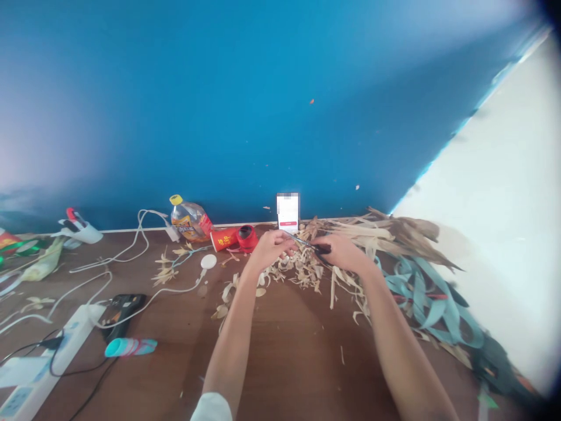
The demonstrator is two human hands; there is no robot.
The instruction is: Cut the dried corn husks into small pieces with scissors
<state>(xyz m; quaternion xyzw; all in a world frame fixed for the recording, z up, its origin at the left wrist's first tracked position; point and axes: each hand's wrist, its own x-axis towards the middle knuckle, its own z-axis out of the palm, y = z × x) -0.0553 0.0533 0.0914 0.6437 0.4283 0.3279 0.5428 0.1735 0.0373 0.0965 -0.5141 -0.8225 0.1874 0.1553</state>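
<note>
Gripping dark-handled metal scissors above a brown wooden tabletop, a person's right hand closes around the handles, blades angled toward the left hand. The left fingers bend near the blade tips — whether they pinch anything cannot be told. Pale, curled, husk-like scraps lie below and around the scissors, beside a bundle of long, dry tan husks at right. Beyond the hands, a phone with a lit white screen stands near the blue wall. Looped pale-teal ribbon lies beside the right forearm; a clear, yellow-capped plastic bottle tilts at left.
</note>
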